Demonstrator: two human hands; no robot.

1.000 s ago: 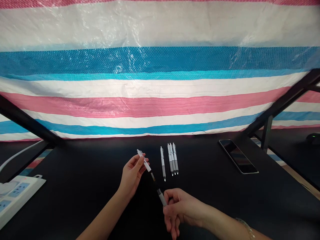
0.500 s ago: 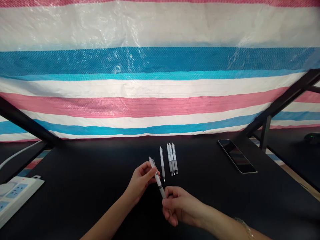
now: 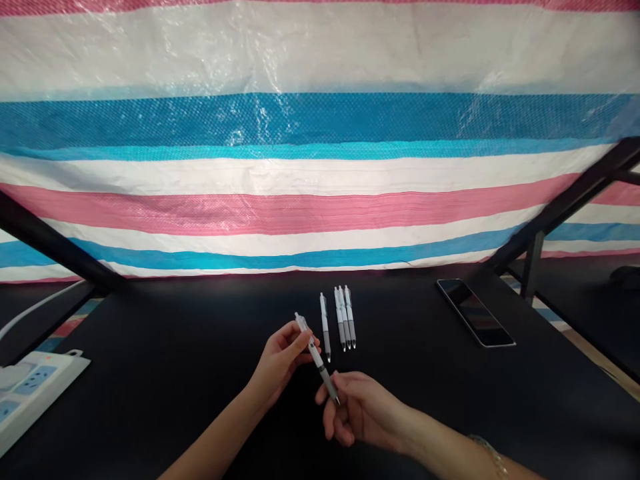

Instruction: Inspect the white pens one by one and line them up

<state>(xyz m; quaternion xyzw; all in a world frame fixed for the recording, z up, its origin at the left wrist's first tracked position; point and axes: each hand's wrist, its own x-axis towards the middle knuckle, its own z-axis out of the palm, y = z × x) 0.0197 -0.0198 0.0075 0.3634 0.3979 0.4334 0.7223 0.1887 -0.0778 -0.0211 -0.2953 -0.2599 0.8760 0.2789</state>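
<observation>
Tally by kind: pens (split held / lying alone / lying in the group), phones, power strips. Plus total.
Held pen: 1
Pen lying alone: 1
Grouped pens: 3
Phone: 1
Power strip: 1
Total: 7 (5 of them pens)

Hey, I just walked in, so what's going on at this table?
A person holds a retractable pen between both bare hands. The left hand grips the white barrel, while the right hand has its fingers on the gray grip, near the tip. Beyond the hands, three similar pens lie side by side on the black table, with a single pen just left of them. A smartphone lies to the right, and a power strip to the left.
</observation>
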